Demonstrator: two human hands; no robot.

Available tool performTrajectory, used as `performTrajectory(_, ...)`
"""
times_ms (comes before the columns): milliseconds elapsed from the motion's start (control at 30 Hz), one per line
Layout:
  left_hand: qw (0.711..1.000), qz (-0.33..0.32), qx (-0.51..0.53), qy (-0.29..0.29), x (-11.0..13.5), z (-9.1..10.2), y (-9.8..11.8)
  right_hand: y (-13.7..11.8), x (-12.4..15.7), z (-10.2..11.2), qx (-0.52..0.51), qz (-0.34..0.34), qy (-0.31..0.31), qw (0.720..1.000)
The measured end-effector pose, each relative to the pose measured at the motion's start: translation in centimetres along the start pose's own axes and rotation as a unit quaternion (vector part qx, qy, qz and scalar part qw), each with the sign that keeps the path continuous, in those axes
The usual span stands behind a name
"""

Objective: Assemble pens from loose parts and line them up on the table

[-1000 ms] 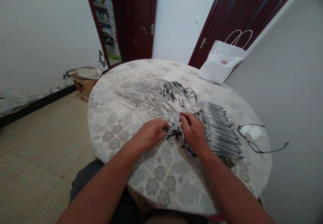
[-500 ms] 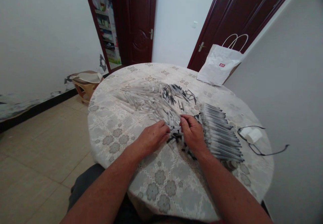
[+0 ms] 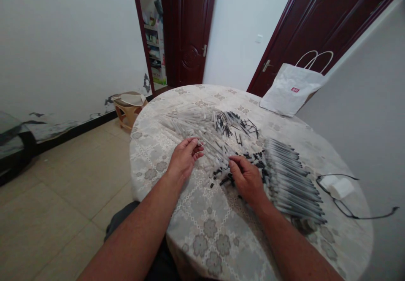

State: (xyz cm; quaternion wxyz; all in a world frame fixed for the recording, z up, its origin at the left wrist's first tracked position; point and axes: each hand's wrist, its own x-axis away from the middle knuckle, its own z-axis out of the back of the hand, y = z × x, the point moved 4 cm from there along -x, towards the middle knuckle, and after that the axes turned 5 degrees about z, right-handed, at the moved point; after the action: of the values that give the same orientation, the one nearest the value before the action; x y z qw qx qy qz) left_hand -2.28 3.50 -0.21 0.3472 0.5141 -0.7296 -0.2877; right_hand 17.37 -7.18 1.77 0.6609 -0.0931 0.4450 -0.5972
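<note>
My left hand point(image 3: 186, 156) is raised a little over the near left edge of the pile, thumb and fingers pinched. A small pale bit shows at its fingertips, too small to name. My right hand point(image 3: 247, 179) is closed on a slim translucent pen barrel point(image 3: 228, 149), which points away to the left. Around both hands lie white pen barrels point(image 3: 186, 125) in a loose heap, with short black pieces point(image 3: 257, 159) scattered near my right hand. Beyond are thin dark sticks like pen refills point(image 3: 224, 125). To the right, grey-tipped pens point(image 3: 294, 179) lie stacked side by side.
The round table wears a patterned cloth point(image 3: 209, 230). Eyeglasses point(image 3: 348, 213) and a white roll or wad point(image 3: 341, 187) lie at its right edge. A white paper bag point(image 3: 291, 89) stands at the back right. A stool point(image 3: 128, 110) is on the floor at left.
My left hand has lifted off the small parts and turned, moving up and away from my right hand. My right hand still holds the barrel. The whole view has shifted.
</note>
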Motion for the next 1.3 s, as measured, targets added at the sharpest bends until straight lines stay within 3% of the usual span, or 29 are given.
performTrajectory(267,0.997,-0.002,0.068,0.021,-0.1,0.4,0.0,-0.9,0.1,0.0,0.039,0.046,-0.021,0.998)
performTrajectory(667,0.998,0.000,0.054,0.014,0.0,0.2,-0.1,-1.3,0.1,0.1,0.084,0.093,-0.018,0.992)
performTrajectory(967,0.999,0.007,0.032,0.008,0.0,0.0,-0.2,-2.3,0.4,-0.3,0.164,0.205,-0.036,0.964)
performTrajectory(1100,1.000,-0.007,0.030,0.002,0.0,-0.2,0.2,-3.0,0.5,-0.3,0.114,0.164,-0.029,0.979)
performTrajectory(1300,1.000,-0.018,0.009,-0.010,0.0,-0.1,0.4,-2.2,0.5,-0.2,0.008,-0.006,-0.044,0.999)
